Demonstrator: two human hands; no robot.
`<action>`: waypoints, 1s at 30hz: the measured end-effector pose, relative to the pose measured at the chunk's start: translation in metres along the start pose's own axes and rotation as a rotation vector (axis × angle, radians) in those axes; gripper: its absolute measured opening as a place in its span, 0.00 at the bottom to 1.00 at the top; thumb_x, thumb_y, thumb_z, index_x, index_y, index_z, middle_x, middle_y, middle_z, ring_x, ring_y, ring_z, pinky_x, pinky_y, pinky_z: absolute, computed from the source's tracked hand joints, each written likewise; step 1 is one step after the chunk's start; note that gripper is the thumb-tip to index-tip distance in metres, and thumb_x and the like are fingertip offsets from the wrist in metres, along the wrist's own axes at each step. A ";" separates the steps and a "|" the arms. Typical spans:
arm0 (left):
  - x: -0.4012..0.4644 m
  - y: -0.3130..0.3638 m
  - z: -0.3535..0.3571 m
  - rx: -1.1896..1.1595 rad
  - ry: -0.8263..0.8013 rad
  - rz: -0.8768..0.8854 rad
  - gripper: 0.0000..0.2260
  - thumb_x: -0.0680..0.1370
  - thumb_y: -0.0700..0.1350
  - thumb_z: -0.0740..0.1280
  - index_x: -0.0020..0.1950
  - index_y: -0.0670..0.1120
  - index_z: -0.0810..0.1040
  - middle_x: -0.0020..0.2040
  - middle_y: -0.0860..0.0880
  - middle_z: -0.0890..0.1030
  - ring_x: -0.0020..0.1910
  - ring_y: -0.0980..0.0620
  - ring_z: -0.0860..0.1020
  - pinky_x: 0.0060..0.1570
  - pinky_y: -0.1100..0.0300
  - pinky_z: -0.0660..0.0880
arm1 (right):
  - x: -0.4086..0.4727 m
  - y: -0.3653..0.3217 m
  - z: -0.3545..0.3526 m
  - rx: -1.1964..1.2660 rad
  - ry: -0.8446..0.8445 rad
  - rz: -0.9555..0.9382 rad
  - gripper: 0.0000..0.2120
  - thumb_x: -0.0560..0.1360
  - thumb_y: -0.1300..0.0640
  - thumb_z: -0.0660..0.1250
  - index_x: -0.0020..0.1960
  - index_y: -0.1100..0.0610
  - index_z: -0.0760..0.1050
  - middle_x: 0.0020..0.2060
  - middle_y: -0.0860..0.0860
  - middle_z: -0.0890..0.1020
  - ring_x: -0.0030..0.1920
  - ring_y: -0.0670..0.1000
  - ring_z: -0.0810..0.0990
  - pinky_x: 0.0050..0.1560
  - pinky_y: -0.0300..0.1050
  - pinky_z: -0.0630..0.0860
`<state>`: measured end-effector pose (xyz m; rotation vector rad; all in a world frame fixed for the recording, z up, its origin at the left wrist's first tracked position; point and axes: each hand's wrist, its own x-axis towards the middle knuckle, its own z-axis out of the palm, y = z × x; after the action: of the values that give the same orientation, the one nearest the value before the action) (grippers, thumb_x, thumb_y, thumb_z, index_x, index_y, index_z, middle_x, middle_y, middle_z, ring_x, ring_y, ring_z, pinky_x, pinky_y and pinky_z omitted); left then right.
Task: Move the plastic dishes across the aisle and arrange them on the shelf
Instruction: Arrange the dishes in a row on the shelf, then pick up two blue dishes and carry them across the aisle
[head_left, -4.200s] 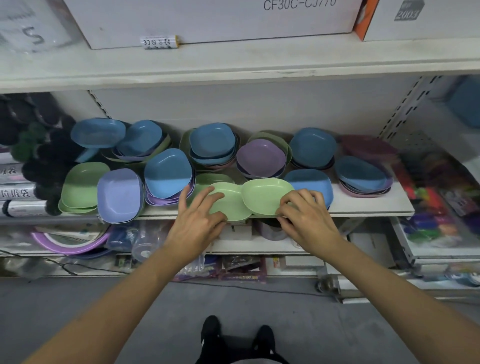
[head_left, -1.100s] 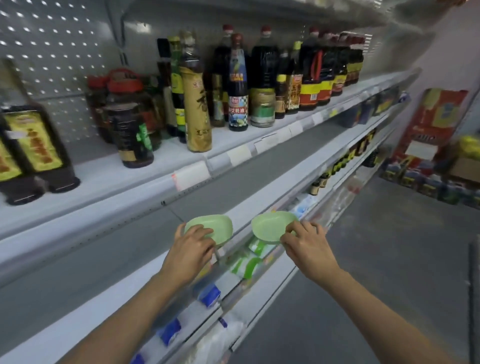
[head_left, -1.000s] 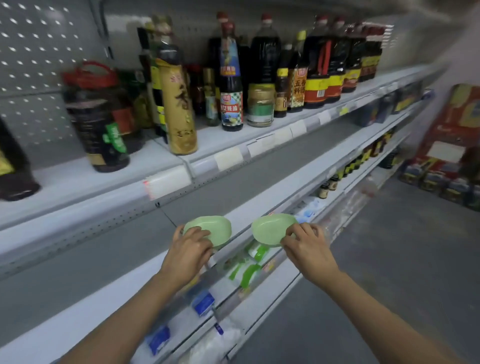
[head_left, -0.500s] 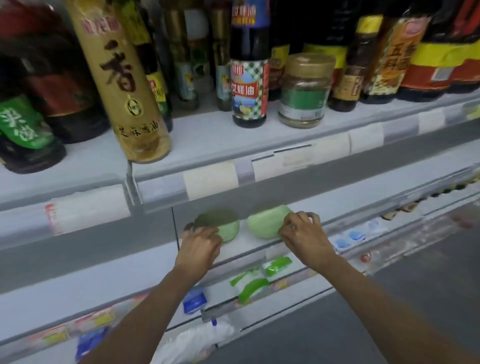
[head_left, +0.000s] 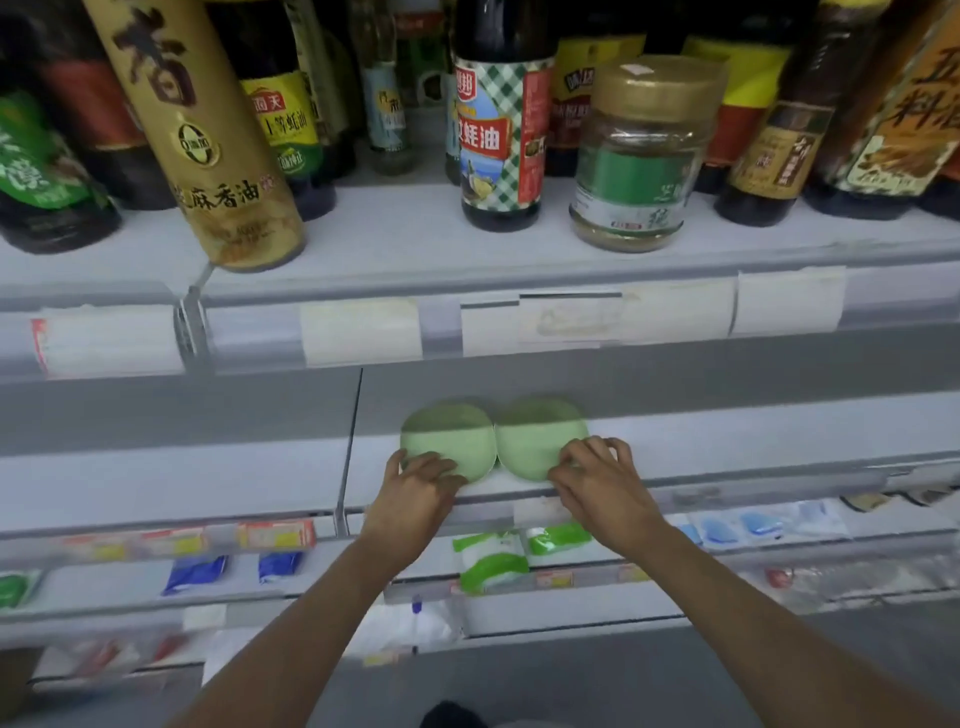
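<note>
- Step in hand, by judgement: setting two green dishes down on the middle shelf (head_left: 727, 441), side by side.
- Left dish (head_left: 447, 439): on the shelf board near its front edge, far half shaded by the shelf above, right rim touching or slightly over the right dish (head_left: 537, 436) (exact overlap not readable).
- Left hand (head_left: 415, 493): fingers curled over the near rim of the left dish, thumb out at the left side; grasping the rim, not released.
- Right hand (head_left: 602, 483): fingertips bent onto the near right rim of the right dish; grasping or at least pressing it (underside contact hidden).
- Lower each dish flat before letting go; judged light plastic, likely to slide or rock if dropped from a tilt.
- Push both back from the front lip (head_left: 675, 488) so neither overhangs it.
- Square the pair: rims just beside each other, not stacked, unless stacking is wanted.
- Release one hand at a time, lifting the fingers straight up off the rim to avoid dragging the dish forward.
- Keep knuckles low; the price rail (head_left: 363, 332) of the upper shelf hangs above, with bottles (head_left: 498, 130) and a jar (head_left: 639, 156) on it (no contact needed there).
- Packets (head_left: 493, 561) on the lower shelf below: keep the forearms clear when withdrawing.
</note>
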<state>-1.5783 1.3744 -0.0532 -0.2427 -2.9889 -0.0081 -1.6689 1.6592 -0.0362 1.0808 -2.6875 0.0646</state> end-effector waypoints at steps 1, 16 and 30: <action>-0.002 0.005 -0.001 -0.001 -0.023 -0.026 0.14 0.68 0.44 0.79 0.50 0.56 0.86 0.56 0.53 0.85 0.57 0.49 0.82 0.60 0.43 0.74 | 0.001 -0.001 -0.003 -0.011 0.003 0.020 0.07 0.70 0.57 0.75 0.42 0.47 0.79 0.46 0.46 0.75 0.50 0.53 0.74 0.56 0.52 0.64; -0.066 -0.024 -0.036 -0.010 0.146 -0.307 0.16 0.67 0.45 0.81 0.53 0.50 0.85 0.55 0.49 0.84 0.55 0.46 0.82 0.58 0.40 0.76 | 0.043 -0.099 -0.003 0.052 0.014 -0.160 0.04 0.70 0.58 0.73 0.38 0.50 0.81 0.45 0.49 0.73 0.49 0.55 0.73 0.57 0.55 0.67; -0.049 -0.003 -0.069 -0.076 0.269 -0.334 0.13 0.73 0.47 0.77 0.56 0.51 0.84 0.58 0.49 0.83 0.57 0.47 0.81 0.63 0.39 0.73 | 0.052 -0.093 -0.030 0.215 0.085 -0.251 0.12 0.79 0.47 0.59 0.56 0.47 0.79 0.56 0.47 0.75 0.58 0.54 0.73 0.62 0.53 0.64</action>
<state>-1.5208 1.3628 0.0083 0.2338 -2.7252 -0.1757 -1.6349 1.5610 0.0006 1.4353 -2.4915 0.3529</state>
